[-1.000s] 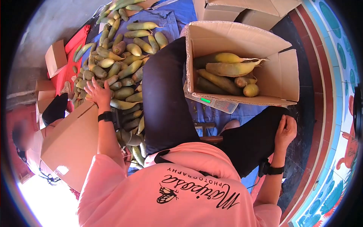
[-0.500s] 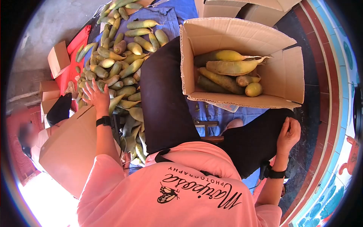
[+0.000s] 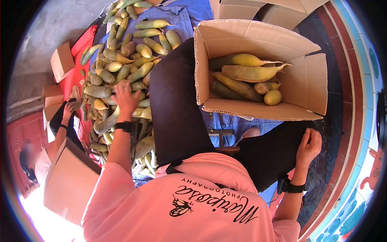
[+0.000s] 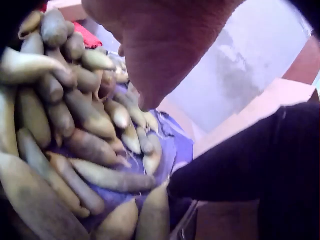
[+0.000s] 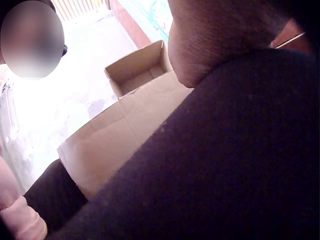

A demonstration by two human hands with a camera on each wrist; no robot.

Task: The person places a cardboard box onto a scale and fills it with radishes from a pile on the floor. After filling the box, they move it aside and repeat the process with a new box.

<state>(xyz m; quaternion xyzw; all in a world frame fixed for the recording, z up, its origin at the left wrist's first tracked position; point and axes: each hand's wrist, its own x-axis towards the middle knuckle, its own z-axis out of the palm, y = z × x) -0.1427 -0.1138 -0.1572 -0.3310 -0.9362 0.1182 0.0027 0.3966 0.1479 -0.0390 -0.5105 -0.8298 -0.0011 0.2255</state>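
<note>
While the left hand point(image 3: 125, 99) is extending with spread fingers, gripping nothing visible, over radishes point(image 3: 105, 76) toward the left edge of the blue cloth point(image 3: 184, 30) (contact cannot be determined), the right hand point(image 3: 309, 145) is resting, loosely curled and apparently empty, on the knee point(image 3: 282, 139). More radishes point(image 3: 250, 74) are lying nearest the left wall of the carton point(image 3: 258, 111).

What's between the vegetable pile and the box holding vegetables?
The person's black-clad left leg lies between the pile and the box, as the head view shows.
</note>
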